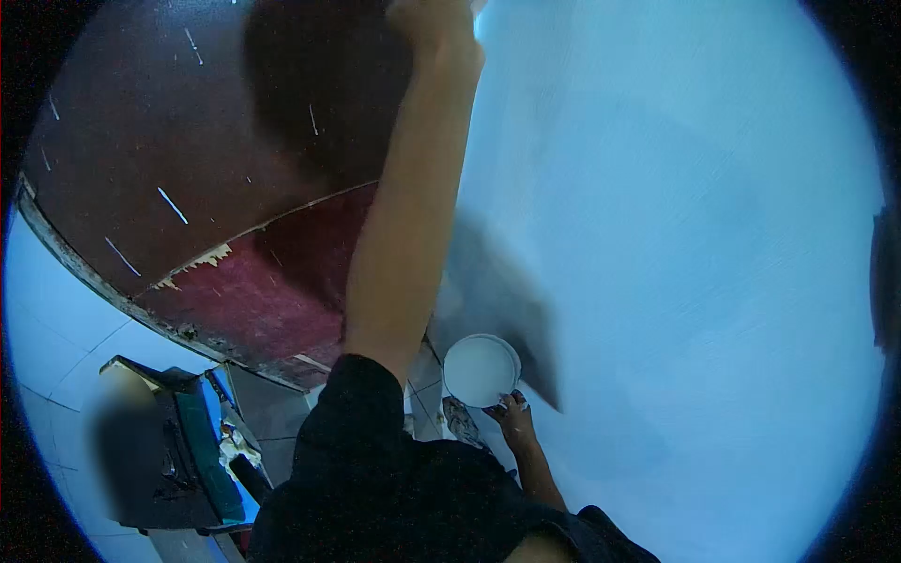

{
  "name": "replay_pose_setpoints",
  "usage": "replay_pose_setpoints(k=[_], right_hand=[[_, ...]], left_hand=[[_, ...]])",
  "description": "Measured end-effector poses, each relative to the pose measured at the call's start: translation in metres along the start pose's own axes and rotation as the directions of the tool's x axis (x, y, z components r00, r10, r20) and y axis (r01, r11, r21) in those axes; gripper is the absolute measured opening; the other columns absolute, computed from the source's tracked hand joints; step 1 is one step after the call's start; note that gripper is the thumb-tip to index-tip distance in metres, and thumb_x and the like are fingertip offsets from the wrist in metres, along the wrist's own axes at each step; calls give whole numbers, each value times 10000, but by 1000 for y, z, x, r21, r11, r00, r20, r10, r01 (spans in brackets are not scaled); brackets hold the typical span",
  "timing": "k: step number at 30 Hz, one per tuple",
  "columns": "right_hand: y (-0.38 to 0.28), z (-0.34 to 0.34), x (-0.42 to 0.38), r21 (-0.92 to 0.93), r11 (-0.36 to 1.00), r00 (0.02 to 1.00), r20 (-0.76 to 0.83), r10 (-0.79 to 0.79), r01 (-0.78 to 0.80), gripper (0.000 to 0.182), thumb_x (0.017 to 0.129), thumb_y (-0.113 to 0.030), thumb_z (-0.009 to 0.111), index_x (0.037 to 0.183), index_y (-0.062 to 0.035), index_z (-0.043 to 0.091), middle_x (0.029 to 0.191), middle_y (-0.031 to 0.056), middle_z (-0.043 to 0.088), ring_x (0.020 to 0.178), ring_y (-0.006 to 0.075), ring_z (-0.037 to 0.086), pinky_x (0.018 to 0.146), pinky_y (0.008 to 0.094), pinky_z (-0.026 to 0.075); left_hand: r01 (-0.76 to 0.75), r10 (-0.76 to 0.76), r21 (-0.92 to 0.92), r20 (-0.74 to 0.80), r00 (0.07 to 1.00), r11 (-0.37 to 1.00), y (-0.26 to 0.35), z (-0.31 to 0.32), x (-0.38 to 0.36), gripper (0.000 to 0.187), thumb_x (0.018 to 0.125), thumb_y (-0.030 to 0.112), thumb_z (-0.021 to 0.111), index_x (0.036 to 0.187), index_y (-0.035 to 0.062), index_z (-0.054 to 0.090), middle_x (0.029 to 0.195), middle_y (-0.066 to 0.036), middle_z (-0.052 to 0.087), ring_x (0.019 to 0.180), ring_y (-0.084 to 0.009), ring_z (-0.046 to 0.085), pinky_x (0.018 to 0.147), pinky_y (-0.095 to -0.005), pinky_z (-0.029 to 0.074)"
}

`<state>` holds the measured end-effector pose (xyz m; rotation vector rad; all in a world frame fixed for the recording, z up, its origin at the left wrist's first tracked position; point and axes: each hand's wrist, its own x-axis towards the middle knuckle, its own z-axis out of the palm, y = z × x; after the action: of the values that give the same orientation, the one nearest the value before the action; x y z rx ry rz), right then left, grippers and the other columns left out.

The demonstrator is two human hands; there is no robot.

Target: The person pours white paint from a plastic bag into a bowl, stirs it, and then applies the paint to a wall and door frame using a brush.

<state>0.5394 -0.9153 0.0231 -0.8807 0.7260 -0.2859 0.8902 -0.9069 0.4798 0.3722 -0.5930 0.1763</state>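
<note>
One round white container, filled with pale paint, sits low against the large painted white wall surface. The right hand grips it from just below, fingers curled on its rim. The left hand is raised far above the container, at the top edge of the view where the white paint meets one dark maroon wooden panel; it looks closed, but what it holds is cut off, so I cannot tell. The bare left forearm crosses in front of the panel and hides part of it. Left of the container, one dark stand with a blue tray rests on pale floor tiles. One black sleeve fills the bottom.
</note>
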Motion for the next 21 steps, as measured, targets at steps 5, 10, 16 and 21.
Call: replay_pose_setpoints(k=[5,10,16,21], right_hand=[[18,-25,4,51,999,999,31,8,-10,490,835,-183,635,1195,34,383,1149,180,497,1021,303,548,810,423,515],[26,-40,-5,112,993,999,39,26,-30,498,829,-183,650,1202,17,388,1178,185,481,1055,316,532,804,431,518],[39,-63,-17,80,996,993,118,28,-37,461,875,-115,535,1276,-30,323,1233,125,441,1093,320,485,926,514,422],[25,-60,-35,54,995,988,137,75,-83,617,882,-244,585,1361,-17,271,1390,169,336,1194,328,430,1016,451,344]], left_hand=[[339,-254,135,-425,869,931,-28,-112,-101,250,903,207,536,1056,9,543,999,-124,585,907,-211,594,723,-301,507],[542,-342,58,-717,607,838,-74,-268,-203,256,893,128,550,1063,-41,460,997,-163,561,825,-254,608,720,-307,542],[619,-77,494,-741,668,611,-92,-307,-254,231,860,142,609,959,-51,529,933,-150,576,759,-232,612,647,-328,534],[80,203,879,-196,959,471,-39,-161,-192,208,867,146,594,814,-55,595,795,-104,611,714,-160,594,580,-298,496]])
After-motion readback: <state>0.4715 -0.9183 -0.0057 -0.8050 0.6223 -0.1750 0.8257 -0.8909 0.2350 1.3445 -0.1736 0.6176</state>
